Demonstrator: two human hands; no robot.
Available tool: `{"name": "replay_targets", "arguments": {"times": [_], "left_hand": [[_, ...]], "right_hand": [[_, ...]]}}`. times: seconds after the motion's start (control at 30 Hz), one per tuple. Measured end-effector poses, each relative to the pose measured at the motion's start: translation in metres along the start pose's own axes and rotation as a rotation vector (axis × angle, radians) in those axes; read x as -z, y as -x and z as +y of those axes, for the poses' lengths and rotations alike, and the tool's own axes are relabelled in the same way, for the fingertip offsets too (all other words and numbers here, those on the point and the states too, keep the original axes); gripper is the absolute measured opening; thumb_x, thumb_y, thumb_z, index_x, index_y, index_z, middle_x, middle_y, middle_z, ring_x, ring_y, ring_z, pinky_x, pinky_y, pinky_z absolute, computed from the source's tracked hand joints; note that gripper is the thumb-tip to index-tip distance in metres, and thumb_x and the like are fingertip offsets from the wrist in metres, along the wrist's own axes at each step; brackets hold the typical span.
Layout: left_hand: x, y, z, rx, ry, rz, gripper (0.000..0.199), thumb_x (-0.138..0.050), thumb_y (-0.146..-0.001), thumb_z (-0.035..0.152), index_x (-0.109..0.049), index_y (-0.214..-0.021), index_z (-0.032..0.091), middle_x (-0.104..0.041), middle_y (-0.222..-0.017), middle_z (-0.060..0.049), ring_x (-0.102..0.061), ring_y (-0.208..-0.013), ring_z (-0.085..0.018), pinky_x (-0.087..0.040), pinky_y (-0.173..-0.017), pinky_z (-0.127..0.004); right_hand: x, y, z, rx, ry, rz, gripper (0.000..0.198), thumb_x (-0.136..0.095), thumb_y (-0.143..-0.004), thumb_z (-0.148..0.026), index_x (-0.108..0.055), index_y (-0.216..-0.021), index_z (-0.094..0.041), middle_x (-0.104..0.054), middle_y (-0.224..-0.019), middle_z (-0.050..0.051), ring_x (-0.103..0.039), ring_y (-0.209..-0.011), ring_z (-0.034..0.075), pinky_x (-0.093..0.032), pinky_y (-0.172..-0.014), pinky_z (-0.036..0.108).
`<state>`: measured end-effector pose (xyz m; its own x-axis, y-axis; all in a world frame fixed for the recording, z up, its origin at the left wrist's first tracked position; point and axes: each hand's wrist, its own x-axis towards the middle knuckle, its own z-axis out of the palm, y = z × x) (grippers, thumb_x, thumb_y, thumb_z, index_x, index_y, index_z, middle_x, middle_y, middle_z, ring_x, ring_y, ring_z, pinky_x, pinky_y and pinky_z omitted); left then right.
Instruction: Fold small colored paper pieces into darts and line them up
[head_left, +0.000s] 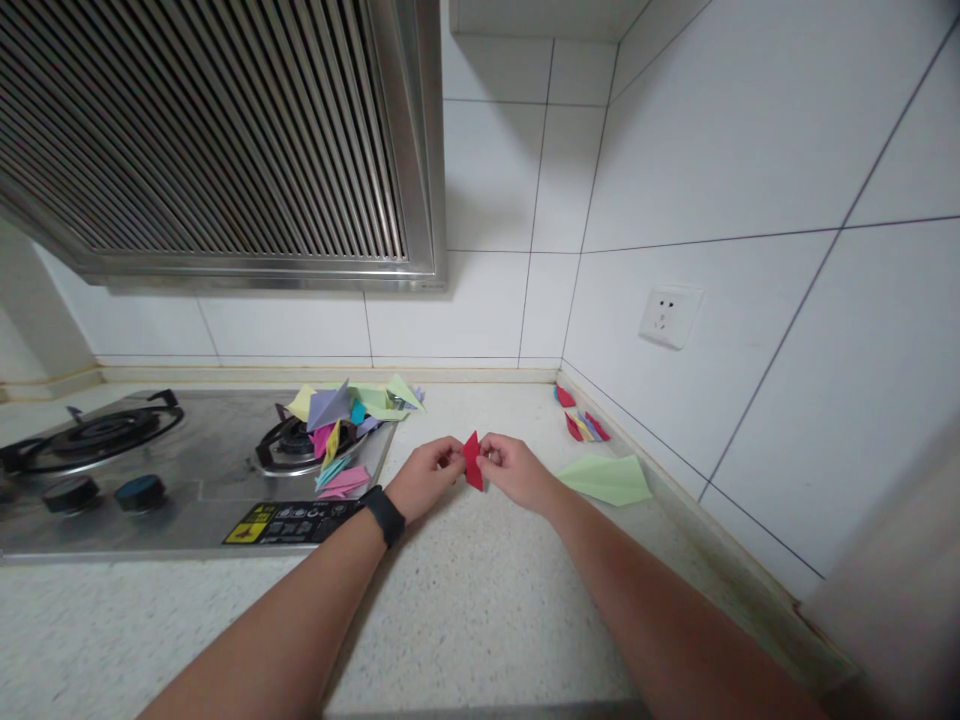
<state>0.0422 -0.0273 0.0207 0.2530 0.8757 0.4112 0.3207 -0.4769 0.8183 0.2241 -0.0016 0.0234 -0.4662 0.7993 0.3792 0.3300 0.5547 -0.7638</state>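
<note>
Between my two hands, just above the speckled countertop [480, 600], is a small piece of folded red paper [472, 462] with pointed top and bottom ends. My left hand [431, 472], with a dark band on its wrist, pinches the left edge of the paper. The right edge is pinched by the thumb and fingers of my right hand [514, 468]. Fingertips cover part of both sides. A sheet of pale green paper [607, 479] lies to the right of my right hand, partly behind the forearm.
Several folded colored papers [330, 408] are heaped over the right burner of the gas stove [210, 500]. Small folded red, yellow and blue papers [587, 426] lie by the right wall. A range hood [420, 150] overhangs the stove; a socket [670, 316] is on the tiled wall.
</note>
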Motion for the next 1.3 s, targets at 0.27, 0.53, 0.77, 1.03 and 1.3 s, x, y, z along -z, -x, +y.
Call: {"name": "replay_targets", "arguments": {"times": [0.27,0.53,0.77,1.03,1.3], "left_hand": [[-0.002,-0.001,-0.005,-0.029,-0.041,-0.01,0.012,-0.054,-0.08,0.024,-0.062,-0.079,0.016,-0.058,-0.066,0.002,-0.05,-0.062,-0.011,-0.036,-0.059,-0.021],[-0.002,0.001,0.001,-0.016,-0.039,-0.028,0.011,-0.054,-0.079,0.024,-0.06,-0.076,0.016,-0.057,-0.066,0.002,-0.049,-0.062,-0.012,-0.036,-0.059,-0.022],[-0.002,0.001,0.002,-0.022,-0.041,-0.035,0.01,-0.053,-0.08,0.023,-0.057,-0.073,0.016,-0.055,-0.065,0.003,-0.048,-0.062,-0.011,-0.035,-0.058,-0.021],[-0.001,0.0,-0.005,0.017,0.032,-0.008,0.015,-0.055,-0.083,0.029,-0.059,-0.077,0.016,-0.058,-0.065,0.001,-0.051,-0.061,-0.012,-0.037,-0.059,-0.022],[-0.002,0.0,-0.003,0.03,0.073,-0.028,0.019,-0.055,-0.085,0.033,-0.059,-0.08,0.015,-0.056,-0.064,0.002,-0.049,-0.058,-0.01,-0.037,-0.057,-0.021]], "right_hand": [[0.001,0.001,-0.003,0.053,0.026,-0.056,0.017,-0.05,-0.083,-0.018,-0.066,-0.088,-0.017,-0.063,-0.076,0.001,-0.049,-0.065,0.012,-0.036,-0.059,0.023],[0.003,0.001,-0.004,0.058,0.067,-0.063,0.017,-0.05,-0.08,-0.016,-0.068,-0.082,-0.017,-0.057,-0.067,-0.002,-0.044,-0.06,0.011,-0.032,-0.054,0.021],[0.005,0.002,-0.009,0.116,0.088,-0.031,0.014,-0.052,-0.078,-0.015,-0.065,-0.074,-0.017,-0.055,-0.066,-0.002,-0.045,-0.061,0.011,-0.032,-0.056,0.022],[0.002,0.0,0.003,-0.026,-0.012,-0.092,0.019,-0.053,-0.081,-0.02,-0.068,-0.091,-0.015,-0.059,-0.069,-0.001,-0.044,-0.057,0.01,-0.031,-0.053,0.021],[0.0,0.002,-0.001,-0.001,-0.074,-0.137,0.014,-0.053,-0.08,-0.019,-0.066,-0.08,-0.014,-0.052,-0.062,-0.003,-0.042,-0.055,0.008,-0.029,-0.051,0.02]]}}
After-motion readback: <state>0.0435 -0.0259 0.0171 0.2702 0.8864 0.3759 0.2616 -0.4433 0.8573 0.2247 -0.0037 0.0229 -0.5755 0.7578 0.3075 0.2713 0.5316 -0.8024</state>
